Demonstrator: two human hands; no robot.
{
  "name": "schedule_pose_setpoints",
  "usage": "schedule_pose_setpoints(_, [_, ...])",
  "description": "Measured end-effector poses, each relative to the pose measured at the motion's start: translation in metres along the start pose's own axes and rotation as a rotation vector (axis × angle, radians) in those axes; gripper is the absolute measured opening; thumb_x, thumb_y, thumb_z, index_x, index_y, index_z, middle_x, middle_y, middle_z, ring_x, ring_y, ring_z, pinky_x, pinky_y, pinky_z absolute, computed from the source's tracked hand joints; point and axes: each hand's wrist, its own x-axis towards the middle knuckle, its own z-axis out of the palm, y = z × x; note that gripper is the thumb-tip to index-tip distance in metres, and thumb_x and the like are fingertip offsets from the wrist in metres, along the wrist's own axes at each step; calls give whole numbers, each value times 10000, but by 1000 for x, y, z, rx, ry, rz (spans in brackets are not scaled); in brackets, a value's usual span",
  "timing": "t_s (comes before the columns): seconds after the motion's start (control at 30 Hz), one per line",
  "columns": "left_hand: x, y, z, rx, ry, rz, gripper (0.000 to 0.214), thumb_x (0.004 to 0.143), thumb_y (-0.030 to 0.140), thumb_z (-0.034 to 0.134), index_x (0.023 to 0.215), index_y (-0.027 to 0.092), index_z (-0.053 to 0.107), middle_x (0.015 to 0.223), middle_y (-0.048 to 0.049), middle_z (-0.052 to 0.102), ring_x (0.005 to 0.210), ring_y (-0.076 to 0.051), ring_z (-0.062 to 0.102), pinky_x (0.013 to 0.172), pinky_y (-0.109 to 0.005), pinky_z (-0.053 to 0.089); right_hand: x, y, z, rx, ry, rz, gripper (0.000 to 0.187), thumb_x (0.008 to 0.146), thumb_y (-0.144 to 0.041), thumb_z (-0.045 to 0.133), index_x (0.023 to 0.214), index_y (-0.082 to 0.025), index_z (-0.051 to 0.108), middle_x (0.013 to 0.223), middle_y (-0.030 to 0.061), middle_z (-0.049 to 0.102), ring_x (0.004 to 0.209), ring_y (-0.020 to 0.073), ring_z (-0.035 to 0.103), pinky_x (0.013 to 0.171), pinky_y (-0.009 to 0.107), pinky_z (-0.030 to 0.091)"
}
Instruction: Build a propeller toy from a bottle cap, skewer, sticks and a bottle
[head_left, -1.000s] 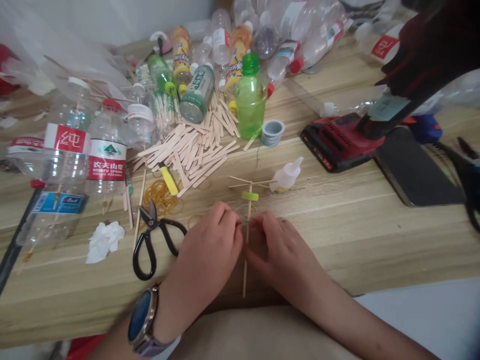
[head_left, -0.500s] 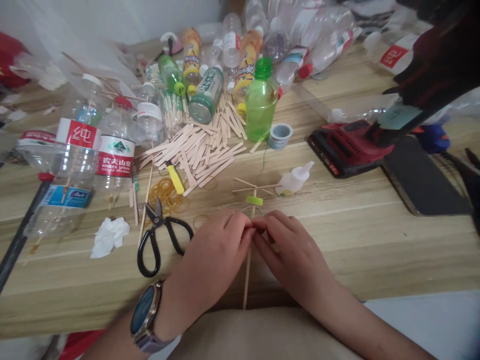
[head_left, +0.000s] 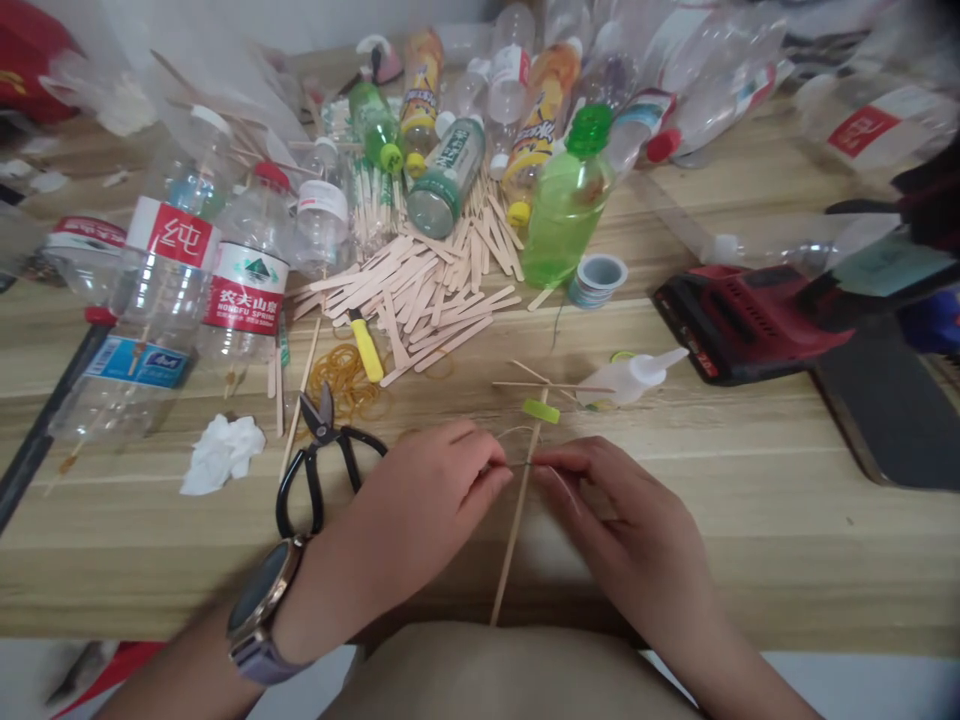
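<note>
A thin thread (head_left: 520, 464) spans the short gap between my two hands, crossing a slim wooden stick (head_left: 512, 530). My left hand (head_left: 450, 480) pinches one end between thumb and index finger. My right hand (head_left: 626, 510) pinches the other, fingertips just right of the stick. The stick's near end rests by my lap. Its far part carries a small lime-green piece (head_left: 541, 411) and thinner crossed sticks (head_left: 551, 385). A pale loop curves beside the stick just beyond my fingers. Black-handled scissors (head_left: 322, 460) lie left of my left hand, and a white glue bottle (head_left: 634, 378) lies beyond my right.
Flat wooden sticks (head_left: 420, 290) are heaped mid-table, near rubber bands (head_left: 349, 380) and a yellow-handled cutter (head_left: 367, 348). A thread spool (head_left: 598, 280) stands by a green bottle (head_left: 568, 215). Plastic bottles crowd the back and left; a red power tool (head_left: 757, 320) and phone (head_left: 885, 420) lie right.
My hands have drawn apart from fingertips touching, showing the thread between them. The view has shifted, so the table things sit further right in it.
</note>
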Motion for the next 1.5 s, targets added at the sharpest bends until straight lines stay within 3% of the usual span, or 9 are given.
schedule_pose_setpoints(0.27, [11, -5, -12, -143, -154, -107, 222, 938, 246, 549, 742, 167, 614, 702, 31, 585, 665, -127, 523, 610, -262, 334, 0, -1, -6, -91, 36, -20, 72, 947, -199, 577, 928, -245, 630, 826, -25, 665, 743, 139, 636, 651, 244, 485])
schedule_pose_setpoints(0.5, [23, -13, -14, -443, -300, -308, 298, 897, 432, 530, 748, 191, 620, 599, 61, 485, 590, -126, 442, 545, -262, 309, 0, 0, -13, -175, -4, -153, 60, 965, -183, 574, 956, -214, 625, 851, -4, 649, 790, 140, 615, 716, 266, 469])
schedule_pose_setpoints(0.7, [25, -16, -1, -707, -294, -356, 257, 879, 403, 552, 813, 186, 674, 738, 28, 634, 728, -146, 546, 674, -259, 401, 6, -6, -7, -144, -149, -317, 176, 1007, -141, 490, 916, -178, 636, 860, 16, 688, 763, 146, 619, 726, 291, 451])
schedule_pose_setpoints(0.8, [23, -15, 1, -778, -305, -329, 211, 885, 343, 551, 842, 187, 686, 812, 14, 690, 790, -153, 593, 718, -257, 434, 9, -8, -3, -145, -128, -334, 221, 1016, -149, 472, 894, -176, 654, 854, 23, 697, 746, 151, 623, 700, 303, 450])
schedule_pose_setpoints(1.1, [16, -11, 0, -740, -237, -278, 188, 885, 190, 481, 826, 200, 659, 710, 46, 641, 663, -117, 562, 601, -226, 423, 14, -11, 0, 12, -86, -103, 165, 951, -157, 565, 961, -225, 714, 826, 17, 651, 720, 128, 639, 631, 235, 520])
schedule_pose_setpoints(1.3, [12, -13, 6, -708, -237, -285, 125, 858, 292, 588, 837, 191, 660, 661, 59, 558, 614, -112, 492, 553, -223, 374, 16, -10, 4, 53, -77, -7, 144, 920, -131, 594, 951, -200, 717, 812, 9, 672, 731, 123, 648, 636, 206, 515])
schedule_pose_setpoints(1.5, [8, -8, 6, -467, -69, -212, 146, 896, 233, 551, 800, 190, 653, 660, 60, 595, 600, -103, 505, 561, -224, 367, 18, -11, 6, 15, -66, 28, 137, 933, -168, 575, 923, -197, 709, 769, 0, 671, 687, 128, 637, 604, 215, 493])
